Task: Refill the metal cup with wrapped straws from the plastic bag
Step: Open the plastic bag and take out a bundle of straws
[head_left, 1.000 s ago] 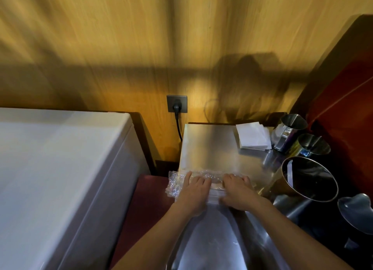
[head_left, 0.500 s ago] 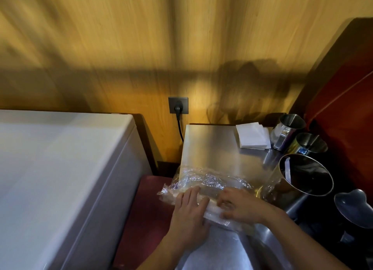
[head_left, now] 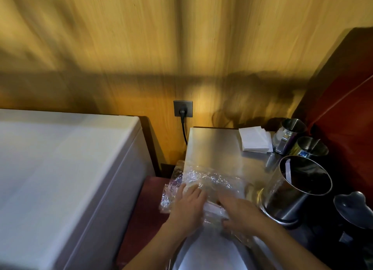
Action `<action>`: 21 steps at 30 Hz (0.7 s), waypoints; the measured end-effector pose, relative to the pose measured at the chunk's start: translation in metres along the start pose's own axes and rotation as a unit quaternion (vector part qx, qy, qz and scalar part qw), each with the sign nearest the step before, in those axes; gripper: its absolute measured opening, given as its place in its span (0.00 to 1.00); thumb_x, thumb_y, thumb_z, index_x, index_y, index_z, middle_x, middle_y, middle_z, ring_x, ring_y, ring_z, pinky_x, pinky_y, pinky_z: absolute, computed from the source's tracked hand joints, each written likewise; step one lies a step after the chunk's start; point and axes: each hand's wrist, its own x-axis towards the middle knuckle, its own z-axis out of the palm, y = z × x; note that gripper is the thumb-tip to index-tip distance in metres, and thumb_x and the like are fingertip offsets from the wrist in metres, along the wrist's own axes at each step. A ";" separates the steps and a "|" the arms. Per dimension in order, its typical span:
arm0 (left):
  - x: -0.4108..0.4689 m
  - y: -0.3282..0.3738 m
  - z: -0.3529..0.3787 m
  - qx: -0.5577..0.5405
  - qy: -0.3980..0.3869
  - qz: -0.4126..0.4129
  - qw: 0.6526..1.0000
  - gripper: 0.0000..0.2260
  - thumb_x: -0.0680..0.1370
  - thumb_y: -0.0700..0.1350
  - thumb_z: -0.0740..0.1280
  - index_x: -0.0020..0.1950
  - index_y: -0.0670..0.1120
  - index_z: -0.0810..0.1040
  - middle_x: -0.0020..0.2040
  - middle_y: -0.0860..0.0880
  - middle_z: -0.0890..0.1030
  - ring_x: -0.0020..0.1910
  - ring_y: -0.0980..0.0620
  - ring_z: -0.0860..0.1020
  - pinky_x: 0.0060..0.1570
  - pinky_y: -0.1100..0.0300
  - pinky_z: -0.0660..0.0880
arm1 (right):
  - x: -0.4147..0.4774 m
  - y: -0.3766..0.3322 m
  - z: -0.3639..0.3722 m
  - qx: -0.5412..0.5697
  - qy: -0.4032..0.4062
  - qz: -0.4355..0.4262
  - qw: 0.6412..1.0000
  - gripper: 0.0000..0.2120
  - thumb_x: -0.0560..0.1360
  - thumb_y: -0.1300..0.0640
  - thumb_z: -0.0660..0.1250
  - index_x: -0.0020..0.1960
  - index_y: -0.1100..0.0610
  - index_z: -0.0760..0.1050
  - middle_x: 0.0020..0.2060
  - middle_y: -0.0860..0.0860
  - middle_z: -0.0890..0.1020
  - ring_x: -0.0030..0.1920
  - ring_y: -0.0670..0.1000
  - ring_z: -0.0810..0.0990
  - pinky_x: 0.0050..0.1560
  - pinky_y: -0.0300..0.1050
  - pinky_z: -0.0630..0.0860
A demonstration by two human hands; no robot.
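Refilling barely started: plastic bag (head_left: pixel 203 186) is pinned flat at the counter's (head_left: pixel 212 146) near-left edge by left hand (head_left: pixel 186 208); right hand (head_left: pixel 241 214) fingers apparently curled into it. Metal cup (head_left: pixel 296 191) at right edge is seen nearly empty.

Far half of the surface (head_left: pixel 212 148) lies bare; napkins (head_left: pixel 255 140) and metal cups (head_left: pixel 298 189) crowd its right edge.

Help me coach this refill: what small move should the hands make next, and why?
Probably draw a bunch of wrapped straws out of the plastic bag. Both the left hand and right hand are pressed on the bag lying flat on the steel counter, and the large metal cup beside them looks nearly empty.
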 end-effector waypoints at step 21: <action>-0.041 -0.001 0.017 -0.055 0.010 0.075 0.996 0.08 0.65 0.44 0.70 0.42 0.48 0.75 0.46 0.52 0.81 0.47 0.50 0.80 0.51 0.61 0.61 | 0.033 0.012 -0.010 0.009 0.264 0.037 0.964 0.36 0.65 0.48 0.73 0.69 0.53 0.63 0.68 0.55 0.69 0.68 0.57 0.67 0.66 0.56 0.58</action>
